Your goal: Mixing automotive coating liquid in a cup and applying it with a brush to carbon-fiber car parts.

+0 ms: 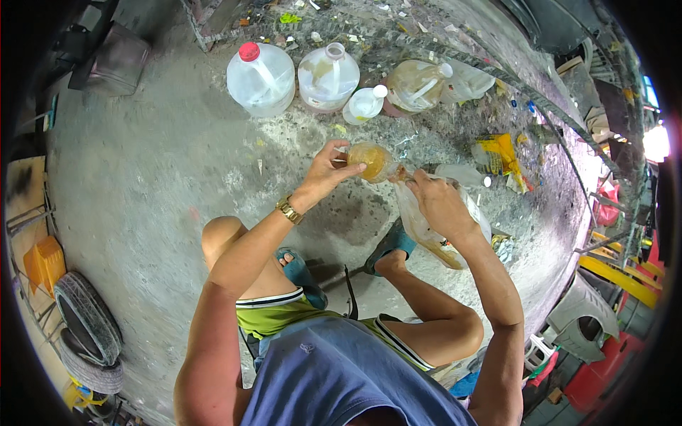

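My left hand (329,175) grips a clear plastic bottle (370,162) with yellow-brown contents. The bottle lies tilted on its side, its neck toward my right hand (439,204). The fingers of my right hand are pinched together beside the neck, at the top of a clear plastic bag (449,253) that reaches down below the hand. A small reddish-brown bit (402,172) shows between the bottle's neck and those fingertips; I cannot tell what it is. Just beyond my right hand a clear bottle with a white cap (455,173) lies on the floor.
Ahead stand a red-capped jug (260,82), an uncapped jug (328,79), a small white-capped bottle (363,106) and a brownish jug (412,86). A yellow wrapper (503,155) lies at right. Tires (87,318) stand at left, a grey plastic chair (586,309) at right.
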`<state>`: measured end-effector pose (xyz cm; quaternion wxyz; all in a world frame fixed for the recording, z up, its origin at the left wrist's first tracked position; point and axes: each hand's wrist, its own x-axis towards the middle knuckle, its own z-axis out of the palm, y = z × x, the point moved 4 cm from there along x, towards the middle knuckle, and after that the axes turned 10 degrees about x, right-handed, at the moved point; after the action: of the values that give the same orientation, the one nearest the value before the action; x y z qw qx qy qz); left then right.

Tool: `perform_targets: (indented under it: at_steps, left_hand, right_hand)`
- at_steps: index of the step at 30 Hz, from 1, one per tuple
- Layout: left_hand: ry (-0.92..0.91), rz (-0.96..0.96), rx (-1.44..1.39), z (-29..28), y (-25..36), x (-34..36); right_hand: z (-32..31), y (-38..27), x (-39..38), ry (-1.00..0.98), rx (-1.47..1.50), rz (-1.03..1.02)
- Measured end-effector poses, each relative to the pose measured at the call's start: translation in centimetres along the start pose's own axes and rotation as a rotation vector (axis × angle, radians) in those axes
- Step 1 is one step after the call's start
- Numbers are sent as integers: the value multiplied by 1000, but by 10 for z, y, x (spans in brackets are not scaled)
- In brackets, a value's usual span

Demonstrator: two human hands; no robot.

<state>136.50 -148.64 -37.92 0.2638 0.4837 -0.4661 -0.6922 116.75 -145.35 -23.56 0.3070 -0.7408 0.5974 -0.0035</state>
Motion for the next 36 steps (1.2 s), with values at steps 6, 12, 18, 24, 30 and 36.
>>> perform_targets:
  at_steps: [6, 12, 18, 24, 30, 36]
  left_hand:
    - [62, 45, 74, 1, -4, -4]
    - [71, 28, 120, 3, -12, -4]
    - [47, 20, 136, 7, -18, 0]
    - [36, 15, 139, 9, -23, 1]
    - [9, -15, 137, 10, -26, 1]
    - [5, -1, 146, 12, -29, 2]
  right_hand:
    - [15, 4, 12, -72, -41, 14]
    - [25, 7, 18, -166, -83, 72]
    - [27, 7, 16, -202, -132, 101]
    - [26, 9, 12, -202, -83, 117]
    - [23, 13, 9, -181, -76, 134]
    - [23, 15, 8, -175, -69, 152]
